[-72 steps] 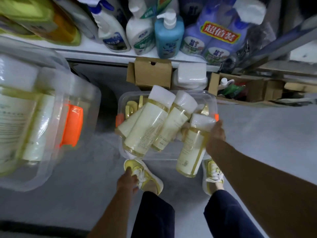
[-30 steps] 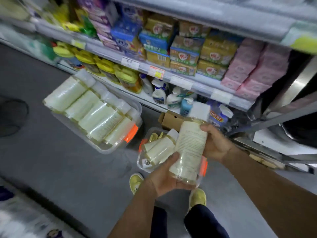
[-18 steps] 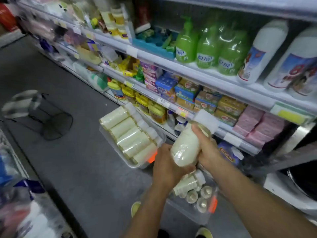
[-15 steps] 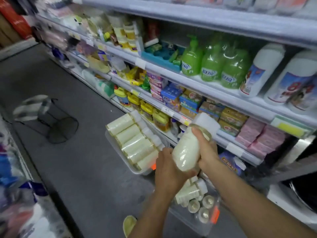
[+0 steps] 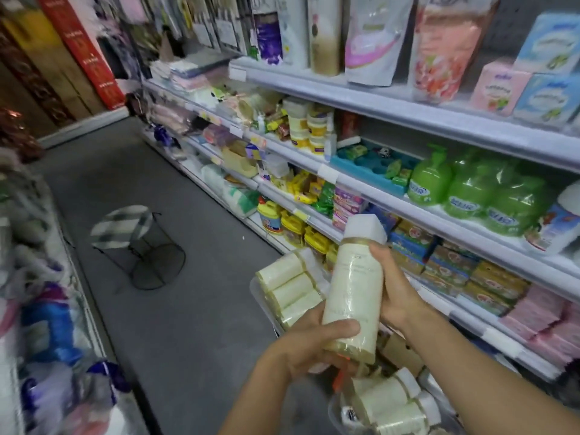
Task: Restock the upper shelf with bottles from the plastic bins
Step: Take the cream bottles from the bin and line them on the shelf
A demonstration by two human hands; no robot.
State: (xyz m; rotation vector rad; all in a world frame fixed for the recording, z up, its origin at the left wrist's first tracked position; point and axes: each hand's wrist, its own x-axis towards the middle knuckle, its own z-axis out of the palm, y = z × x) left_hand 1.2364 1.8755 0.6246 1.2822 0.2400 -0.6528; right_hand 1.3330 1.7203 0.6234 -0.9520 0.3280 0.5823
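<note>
I hold a cream bottle (image 5: 354,287) with a white cap upright in front of the shelves. My left hand (image 5: 310,343) grips its base from the left, thumb across the front. My right hand (image 5: 395,293) grips its upper right side. Behind the bottle a clear plastic bin (image 5: 259,285) holds several more cream bottles lying side by side. A second clear bin (image 5: 337,409) with bottles sits at the bottom right, below my arms. The upper shelf (image 5: 392,105) runs across the top right, carrying refill pouches and boxes.
Shelves with green soap bottles (image 5: 431,180), yellow jugs (image 5: 290,224) and boxed goods fill the right side. A black wire stool (image 5: 138,243) with a checked seat stands on the grey floor to the left. Bagged goods line the left edge.
I lifted one bottle out of the floor bin with my right hand, my left hand joined at its base, and my view rose from the floor to the upper shelves.
</note>
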